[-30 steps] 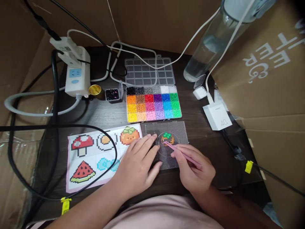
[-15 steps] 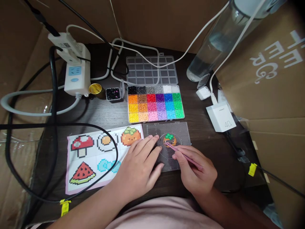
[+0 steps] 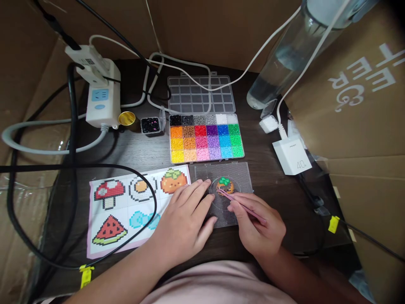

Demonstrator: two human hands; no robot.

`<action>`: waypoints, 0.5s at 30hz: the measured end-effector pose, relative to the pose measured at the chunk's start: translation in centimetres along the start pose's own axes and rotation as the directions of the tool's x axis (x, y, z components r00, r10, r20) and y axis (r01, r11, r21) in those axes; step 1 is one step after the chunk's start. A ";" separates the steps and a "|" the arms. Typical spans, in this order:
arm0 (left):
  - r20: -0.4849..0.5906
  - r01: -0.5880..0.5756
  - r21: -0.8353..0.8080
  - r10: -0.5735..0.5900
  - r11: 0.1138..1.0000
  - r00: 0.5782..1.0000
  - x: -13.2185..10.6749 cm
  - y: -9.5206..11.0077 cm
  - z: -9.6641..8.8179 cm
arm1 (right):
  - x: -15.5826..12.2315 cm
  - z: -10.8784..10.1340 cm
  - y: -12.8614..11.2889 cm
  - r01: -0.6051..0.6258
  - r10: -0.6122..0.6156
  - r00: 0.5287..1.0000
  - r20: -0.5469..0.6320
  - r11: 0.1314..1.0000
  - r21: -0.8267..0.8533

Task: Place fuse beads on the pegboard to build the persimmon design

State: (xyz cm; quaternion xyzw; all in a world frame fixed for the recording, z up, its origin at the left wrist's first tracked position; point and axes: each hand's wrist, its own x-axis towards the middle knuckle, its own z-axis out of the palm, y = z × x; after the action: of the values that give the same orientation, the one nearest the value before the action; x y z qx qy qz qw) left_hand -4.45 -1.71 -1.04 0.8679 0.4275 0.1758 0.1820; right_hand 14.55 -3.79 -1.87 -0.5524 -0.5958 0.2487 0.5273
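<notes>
Pink tweezers (image 3: 248, 208) are pinched in my right hand (image 3: 261, 228), their tips at the left side of a small bead figure. That figure, an orange persimmon shape with green leaves (image 3: 225, 186), lies on a clear pegboard (image 3: 205, 171). Whether the tips grip a bead is too small to tell. My left hand (image 3: 186, 217) rests flat with fingers stretched out, over the right part of the pattern sheet (image 3: 126, 207) and the left edge of the pegboard. A mushroom, an egg, a persimmon and a watermelon slice show on the sheet.
Behind the pegboard stands an open bead box (image 3: 207, 143) sorted by colour. A small box of black beads (image 3: 151, 125) and a gold-topped round container (image 3: 127, 118) are left of it. A power strip (image 3: 103, 97), water bottle (image 3: 278, 59), white charger (image 3: 291, 155) and black cable (image 3: 139, 175) surround the area.
My right hand and the tweezers have shifted very slightly left, with the tips still at the figure's left side. My left hand has stayed in place.
</notes>
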 end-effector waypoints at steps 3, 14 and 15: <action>0.001 -0.003 -0.005 0.003 1.000 1.000 0.0 0.0 0.0 | 0.0 0.0 -0.1 -0.007 0.007 1.000 0.000 1.000 0.001; 0.009 -0.008 0.004 0.008 1.000 1.000 0.1 0.0 0.0 | -0.1 0.0 0.0 -0.024 0.024 1.000 -0.006 1.000 0.000; 0.011 -0.006 0.006 0.006 1.000 1.000 0.1 0.0 0.0 | -0.1 0.0 0.0 -0.024 0.024 1.000 -0.003 1.000 0.002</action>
State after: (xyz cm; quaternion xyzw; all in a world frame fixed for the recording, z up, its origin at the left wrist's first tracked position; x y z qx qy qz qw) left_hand -4.41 -1.60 -1.04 0.8705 0.4246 0.1704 0.1814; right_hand 14.55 -3.85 -1.91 -0.5591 -0.5883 0.2547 0.5257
